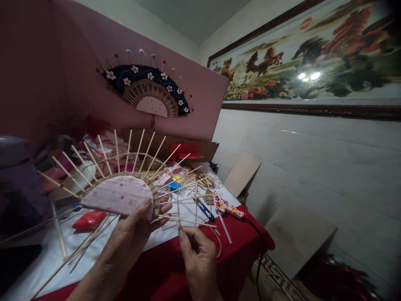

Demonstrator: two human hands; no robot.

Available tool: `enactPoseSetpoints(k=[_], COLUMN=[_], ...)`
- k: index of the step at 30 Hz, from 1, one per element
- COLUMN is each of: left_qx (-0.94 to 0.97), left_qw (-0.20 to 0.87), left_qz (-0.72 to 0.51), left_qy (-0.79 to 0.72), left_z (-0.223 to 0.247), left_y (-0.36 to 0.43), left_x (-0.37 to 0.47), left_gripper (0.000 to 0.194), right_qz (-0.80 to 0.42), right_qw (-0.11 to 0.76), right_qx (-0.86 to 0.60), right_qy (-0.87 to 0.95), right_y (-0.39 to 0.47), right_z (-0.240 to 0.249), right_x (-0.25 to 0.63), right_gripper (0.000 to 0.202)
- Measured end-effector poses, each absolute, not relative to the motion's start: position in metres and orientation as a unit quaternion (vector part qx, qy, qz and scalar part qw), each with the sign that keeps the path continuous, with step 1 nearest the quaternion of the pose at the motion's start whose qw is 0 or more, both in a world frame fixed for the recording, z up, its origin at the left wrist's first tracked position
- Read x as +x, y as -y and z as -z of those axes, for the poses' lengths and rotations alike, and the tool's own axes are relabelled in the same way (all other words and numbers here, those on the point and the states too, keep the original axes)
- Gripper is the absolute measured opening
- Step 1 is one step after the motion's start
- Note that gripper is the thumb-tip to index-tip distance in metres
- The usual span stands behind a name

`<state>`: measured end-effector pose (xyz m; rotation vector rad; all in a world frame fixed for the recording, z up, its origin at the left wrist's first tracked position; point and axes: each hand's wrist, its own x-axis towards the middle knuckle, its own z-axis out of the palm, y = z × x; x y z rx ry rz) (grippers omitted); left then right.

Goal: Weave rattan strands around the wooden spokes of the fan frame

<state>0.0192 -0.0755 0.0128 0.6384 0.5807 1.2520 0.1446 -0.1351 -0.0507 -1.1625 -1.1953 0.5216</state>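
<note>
A long painting (313, 54) of horses is hanging on the pale wall at the right, and a pink board (200, 104) is standing behind the worktop (244, 234), carrying a finished dark fan (147, 90) with flower dots and pin-topped spokes. The worktop is wearing a red cloth with a white sheet over it, and it is lying crowded with loose sticks, a cardboard box (200, 148), a red pouch (88, 219), blue snips (205, 210) and a flower-patterned glue gun (228, 206).

Just above the near edge of the worktop, the left hand (134, 234) is holding up a half-made fan (120, 188), a pink half-disc with a woven rim and bare spokes radiating upward. Its thumb and fingers are pinching the disc's lower right corner. Beside it, the right hand (196, 251) is pinching one thin stick (178, 209) between thumb and fingertips, the stick standing upright and touching the fan's lowest spokes.
</note>
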Motion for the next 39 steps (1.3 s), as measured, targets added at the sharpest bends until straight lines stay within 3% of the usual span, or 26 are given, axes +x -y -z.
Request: enactPoseSetpoints(k=[16, 39], left_qx=[0.293, 0.285], left_qw=[0.727, 0.728], left_qz=[-0.562, -0.566], left_qy=[-0.264, -0.262], left_z=[-0.0122, -0.0127], left_y=[0.0769, 0.077], left_x=[0.0195, 0.0194], left_gripper=[0.007, 0.011], right_qz=[-0.109, -0.086], right_qw=[0.616, 0.596], right_qx=[-0.525, -0.527], right_qy=[0.577, 0.6], right_y=[0.1367, 0.1402], right_z=[0.0551, 0.0455], right_x=[0.1441, 0.1372], right_gripper=[0.015, 0.017])
